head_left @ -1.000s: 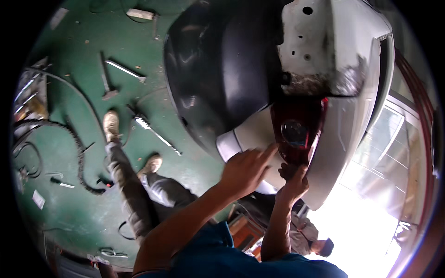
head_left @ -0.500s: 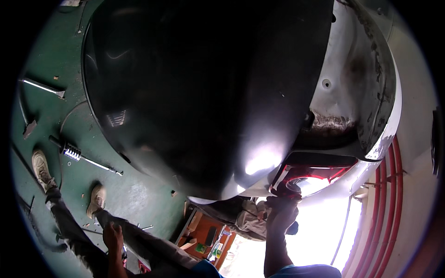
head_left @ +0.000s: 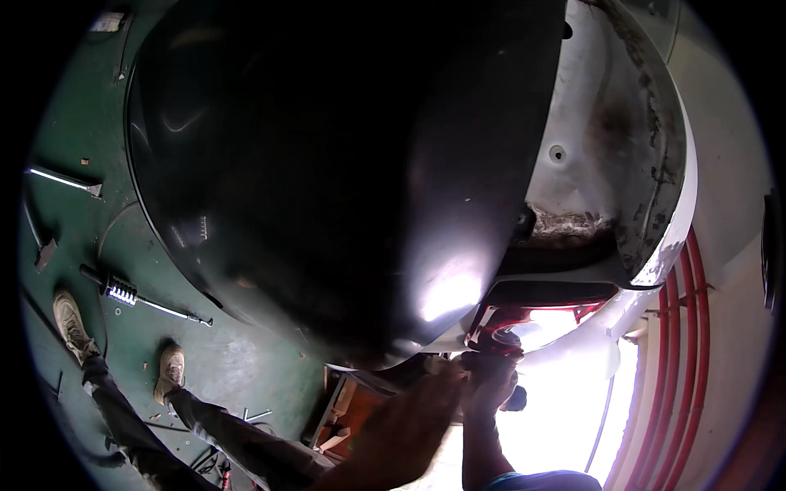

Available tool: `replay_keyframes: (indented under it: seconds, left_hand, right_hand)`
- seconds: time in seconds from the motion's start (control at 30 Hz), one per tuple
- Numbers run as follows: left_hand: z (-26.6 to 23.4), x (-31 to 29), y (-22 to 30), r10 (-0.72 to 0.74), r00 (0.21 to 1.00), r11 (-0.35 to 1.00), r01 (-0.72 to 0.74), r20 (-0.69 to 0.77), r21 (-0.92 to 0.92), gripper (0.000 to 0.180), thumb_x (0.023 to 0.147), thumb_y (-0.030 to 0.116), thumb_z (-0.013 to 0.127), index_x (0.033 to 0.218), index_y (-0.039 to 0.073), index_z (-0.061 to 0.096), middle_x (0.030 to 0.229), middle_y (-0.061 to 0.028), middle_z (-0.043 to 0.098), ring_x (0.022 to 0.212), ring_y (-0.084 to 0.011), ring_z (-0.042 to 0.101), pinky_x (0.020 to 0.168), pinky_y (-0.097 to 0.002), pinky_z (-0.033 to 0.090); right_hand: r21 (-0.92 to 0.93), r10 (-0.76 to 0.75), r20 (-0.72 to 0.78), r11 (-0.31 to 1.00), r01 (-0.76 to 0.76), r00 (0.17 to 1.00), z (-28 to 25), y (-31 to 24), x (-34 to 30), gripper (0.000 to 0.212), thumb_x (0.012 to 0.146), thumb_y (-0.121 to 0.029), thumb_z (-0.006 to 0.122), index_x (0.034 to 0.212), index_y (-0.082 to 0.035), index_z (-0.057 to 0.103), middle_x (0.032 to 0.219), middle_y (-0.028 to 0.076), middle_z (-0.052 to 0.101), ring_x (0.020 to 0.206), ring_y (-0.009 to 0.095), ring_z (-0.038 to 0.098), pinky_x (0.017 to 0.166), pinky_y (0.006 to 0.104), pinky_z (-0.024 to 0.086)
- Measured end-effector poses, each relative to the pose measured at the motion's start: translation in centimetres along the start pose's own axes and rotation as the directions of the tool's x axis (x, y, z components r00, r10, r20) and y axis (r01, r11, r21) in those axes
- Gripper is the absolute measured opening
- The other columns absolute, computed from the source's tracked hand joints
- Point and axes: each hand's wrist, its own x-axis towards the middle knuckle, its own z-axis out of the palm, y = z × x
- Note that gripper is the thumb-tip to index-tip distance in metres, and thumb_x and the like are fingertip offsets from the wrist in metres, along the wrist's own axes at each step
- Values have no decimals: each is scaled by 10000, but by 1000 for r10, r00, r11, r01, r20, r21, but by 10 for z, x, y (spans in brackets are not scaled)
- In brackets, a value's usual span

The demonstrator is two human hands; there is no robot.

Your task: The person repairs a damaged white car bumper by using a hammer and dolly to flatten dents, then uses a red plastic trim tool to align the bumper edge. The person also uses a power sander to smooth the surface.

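My right hand [head_left: 489, 385] grips a dark hand-held tool with red on it [head_left: 494, 344], held against the red and clear tail lamp [head_left: 548, 317] of a car. A dark round end of the tool [head_left: 514, 398] sticks out beside my wrist. Low in the view my left hand [head_left: 413, 421] is raised, blurred, its fingers stretched toward my right hand. It appears to hold nothing. Whether it touches the tool I cannot make out. A large glossy black panel [head_left: 327, 188] of the car fills the middle. Bare white bodywork [head_left: 602, 106], stained in places, lies right of it.
On the green floor at left lie a coil-spring rod [head_left: 123, 290] and metal bars [head_left: 65, 179]. My legs in grey trousers and tan shoes [head_left: 170, 368] stand there. An orange-brown tray or cabinet [head_left: 360, 405] is below the car. Red pipes [head_left: 667, 360] run along the right wall.
My left hand has come up and right from beside my legs to near my right hand. My right hand stays at the tail lamp with the tool. The view has shifted slightly.
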Motion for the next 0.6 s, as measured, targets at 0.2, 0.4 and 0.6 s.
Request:
replay_keyframes:
  seconds: [0.2,0.4,0.6]
  left_hand:
    - [-2,68,-23,-485,874,464,282,25,-840,456,965,179,639,1371,-26,598,1495,-274,513,943,-268,686,767,-338,604]
    - [2,73,-11,-448,893,529,308,47,-791,543,958,176,651,1475,58,531,1521,-263,480,786,-229,653,743,-335,610]
    - [-13,89,8,-468,871,537,415,150,-734,643,928,228,721,1522,177,477,1438,-506,353,936,-397,731,682,-393,631]
  right_hand:
    - [-735,-235,-17,661,147,972,17,-3,2,661,1087,-544,425,1095,54,706,988,148,759,843,237,735,796,367,593]
    - [-529,-135,-114,847,55,984,23,-8,-5,586,1093,-484,464,1094,58,686,952,150,755,826,239,729,787,365,590]
    - [-231,-40,-172,973,0,984,39,-15,-5,571,1068,-459,550,848,36,729,710,-3,641,670,92,547,623,282,426]
